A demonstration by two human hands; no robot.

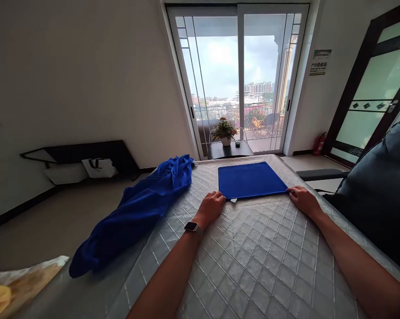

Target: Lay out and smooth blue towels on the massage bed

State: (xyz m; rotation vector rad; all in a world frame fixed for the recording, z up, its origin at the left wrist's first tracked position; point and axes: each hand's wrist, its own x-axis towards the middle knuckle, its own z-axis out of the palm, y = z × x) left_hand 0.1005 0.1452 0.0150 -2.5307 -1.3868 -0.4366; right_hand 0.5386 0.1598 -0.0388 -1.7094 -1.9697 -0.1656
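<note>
A folded blue cloth (249, 179) lies flat as a neat rectangle on the grey quilted mattress (253, 257). My left hand (212, 206), a watch on its wrist, pinches the cloth's near left corner, where a small white tag shows. At the near right corner, my right hand (303, 199) has its fingers curled on the edge of the cloth. A long pile of crumpled blue fabric (136, 212) sprawls along the mattress's left side, apart from both hands.
A small dark table with a potted plant (224, 131) stands beyond the mattress before the glass balcony doors (238, 75). A dark cushion or chair (382, 190) rises at the right. Bags (98, 167) sit by the left wall, and a yellowish packet (7, 288) lies bottom left.
</note>
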